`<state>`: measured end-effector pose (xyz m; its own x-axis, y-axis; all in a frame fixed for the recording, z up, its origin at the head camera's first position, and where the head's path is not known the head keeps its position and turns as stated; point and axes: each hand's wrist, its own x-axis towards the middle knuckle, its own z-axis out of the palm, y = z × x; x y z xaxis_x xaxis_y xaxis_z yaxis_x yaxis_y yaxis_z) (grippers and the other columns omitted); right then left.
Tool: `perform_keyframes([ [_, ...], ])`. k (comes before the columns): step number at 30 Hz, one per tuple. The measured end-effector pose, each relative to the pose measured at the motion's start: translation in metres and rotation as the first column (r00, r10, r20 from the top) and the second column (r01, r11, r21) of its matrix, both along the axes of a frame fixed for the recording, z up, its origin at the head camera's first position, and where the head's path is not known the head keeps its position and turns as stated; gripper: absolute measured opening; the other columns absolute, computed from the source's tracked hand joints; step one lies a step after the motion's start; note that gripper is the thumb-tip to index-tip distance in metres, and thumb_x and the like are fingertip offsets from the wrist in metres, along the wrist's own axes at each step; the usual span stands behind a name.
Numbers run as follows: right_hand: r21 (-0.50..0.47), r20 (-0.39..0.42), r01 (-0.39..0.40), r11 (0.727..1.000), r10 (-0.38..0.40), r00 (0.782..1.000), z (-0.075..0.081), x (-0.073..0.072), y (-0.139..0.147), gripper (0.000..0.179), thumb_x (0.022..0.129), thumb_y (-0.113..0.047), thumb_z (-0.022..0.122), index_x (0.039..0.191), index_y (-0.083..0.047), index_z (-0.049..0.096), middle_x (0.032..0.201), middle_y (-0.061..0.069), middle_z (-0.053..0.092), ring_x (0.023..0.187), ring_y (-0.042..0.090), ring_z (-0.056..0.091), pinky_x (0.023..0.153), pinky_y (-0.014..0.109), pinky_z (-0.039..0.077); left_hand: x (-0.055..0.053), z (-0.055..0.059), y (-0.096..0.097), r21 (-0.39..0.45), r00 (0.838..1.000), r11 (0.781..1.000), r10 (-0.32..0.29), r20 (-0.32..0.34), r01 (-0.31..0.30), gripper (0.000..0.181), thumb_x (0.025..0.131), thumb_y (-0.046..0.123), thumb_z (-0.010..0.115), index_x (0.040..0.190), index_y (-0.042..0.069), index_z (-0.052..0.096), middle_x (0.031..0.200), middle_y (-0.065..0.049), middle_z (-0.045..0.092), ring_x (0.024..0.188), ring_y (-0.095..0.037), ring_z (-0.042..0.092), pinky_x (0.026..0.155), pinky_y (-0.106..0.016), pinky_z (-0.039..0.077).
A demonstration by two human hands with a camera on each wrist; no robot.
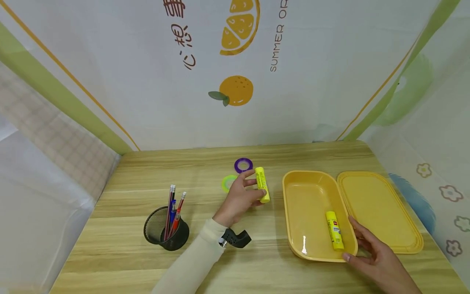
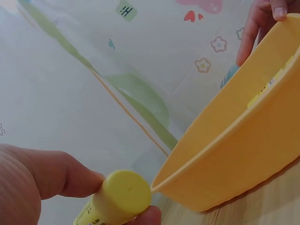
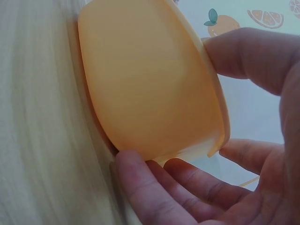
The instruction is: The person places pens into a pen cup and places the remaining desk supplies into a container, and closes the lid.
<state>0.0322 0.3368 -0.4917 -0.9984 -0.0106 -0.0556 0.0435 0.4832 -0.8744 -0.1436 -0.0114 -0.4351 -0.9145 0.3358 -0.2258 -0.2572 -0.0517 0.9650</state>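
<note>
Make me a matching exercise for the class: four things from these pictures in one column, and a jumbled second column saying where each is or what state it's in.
Column one
1. Purple tape roll
2. Black mesh cup
3. Yellow container
4. Yellow lid

Column two
A. Touched by the right hand, with a glue stick inside
B. Lying flat, right of the container
C. Just beyond the green tape roll
D. Holding upright pencils

Pairs: 1-C, 2-D, 3-A, 4-B

On the worktop (image 1: 257, 265), a pen holder (image 1: 177, 237) stands left of two tape rolls (image 1: 237, 166). Farther right, a glue stick (image 1: 335, 230) lies in a box (image 1: 306, 212); a lid (image 1: 380, 212) lies right of the box.
</note>
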Motion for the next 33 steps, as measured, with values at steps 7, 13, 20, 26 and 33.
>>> perform_keyframes([
  [7, 0.002, 0.023, 0.009, 1.000, -0.009, 1.000, 0.000, 0.000, 0.000, 0.090, 0.097, -0.009, 0.078, 0.170, -0.018, 0.026, 0.143, -0.038, 0.040, 0.114, -0.016, 0.057, 0.079, 0.022, 0.063, 0.008, 0.004, 0.005, 0.011, 0.998, 0.999, -0.042, -0.049, 0.043, 0.082, 0.091, 0.001, 0.076, 0.162, 0.016, 0.038, 0.145, -0.022, 0.050, 0.108, -0.024, 0.069, 0.084, -0.043, 0.066],
  [13, 0.020, 0.045, 0.016, 1.000, -0.017, 0.999, 0.001, 0.001, 0.000, 0.090, 0.097, -0.015, 0.079, 0.170, -0.020, 0.025, 0.142, -0.038, 0.038, 0.114, -0.018, 0.055, 0.080, 0.022, 0.063, 0.014, 0.010, 0.015, 0.019, 0.995, 0.996, -0.082, -0.060, 0.083, 0.080, 0.090, 0.000, 0.077, 0.160, 0.016, 0.041, 0.142, -0.020, 0.052, 0.104, -0.021, 0.068, 0.086, -0.048, 0.065],
  [20, 0.028, 0.070, 0.020, 0.999, -0.022, 0.997, 0.001, 0.002, 0.000, 0.091, 0.097, -0.018, 0.079, 0.170, -0.020, 0.025, 0.142, -0.034, 0.038, 0.114, -0.019, 0.054, 0.081, 0.022, 0.063, 0.019, 0.013, 0.030, 0.033, 0.989, 0.990, -0.135, -0.059, 0.138, 0.079, 0.090, 0.000, 0.076, 0.159, 0.015, 0.041, 0.139, -0.017, 0.054, 0.102, -0.019, 0.069, 0.089, -0.054, 0.063],
  [26, 0.027, 0.075, 0.028, 0.999, -0.030, 0.997, 0.002, 0.002, 0.000, 0.091, 0.097, -0.019, 0.080, 0.170, -0.021, 0.025, 0.143, -0.030, 0.040, 0.114, -0.018, 0.055, 0.081, 0.022, 0.063, 0.026, 0.013, 0.046, 0.056, 0.982, 0.981, -0.183, -0.053, 0.186, 0.078, 0.090, -0.002, 0.077, 0.158, 0.015, 0.042, 0.136, -0.014, 0.055, 0.099, -0.018, 0.069, 0.079, -0.047, 0.067],
  [33, 0.035, 0.071, 0.031, 0.999, -0.033, 0.997, 0.004, 0.001, -0.001, 0.092, 0.096, -0.021, 0.081, 0.170, -0.023, 0.026, 0.143, -0.033, 0.040, 0.113, -0.018, 0.055, 0.082, 0.021, 0.063, 0.034, 0.015, 0.064, 0.030, 0.968, 0.969, -0.244, -0.065, 0.246, 0.078, 0.089, -0.001, 0.079, 0.156, 0.016, 0.043, 0.131, -0.007, 0.056, 0.097, -0.014, 0.068, 0.073, -0.039, 0.067],
])
